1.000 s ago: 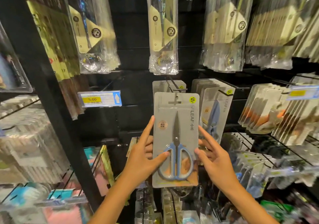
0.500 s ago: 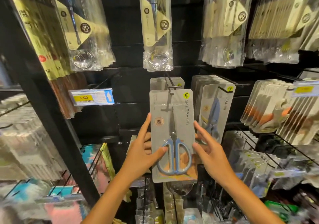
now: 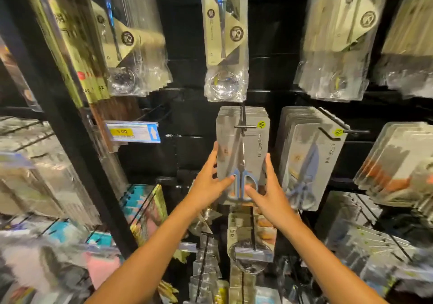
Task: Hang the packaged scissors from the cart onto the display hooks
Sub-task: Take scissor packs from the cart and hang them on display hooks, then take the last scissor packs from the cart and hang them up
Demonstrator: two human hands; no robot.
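Matt grey card scissors pack [image 3: 243,153] under glossy clear plastic, black metal hook [image 3: 243,125], shiny crinkled plastic bags [image 3: 226,45] above

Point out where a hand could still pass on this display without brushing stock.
The bare black panel between the price tag and the scissors pack is free. A narrow gap separates that pack from the neighbouring scissors stack. Elsewhere it is crowded: clear spoon bags overhang the hook, and both the left hand and right hand fill the pack's sides.

Both hands, left [image 3: 206,186] and right [image 3: 269,195], hold the scissors pack [image 3: 242,153]; hook [image 3: 243,125] through its top.
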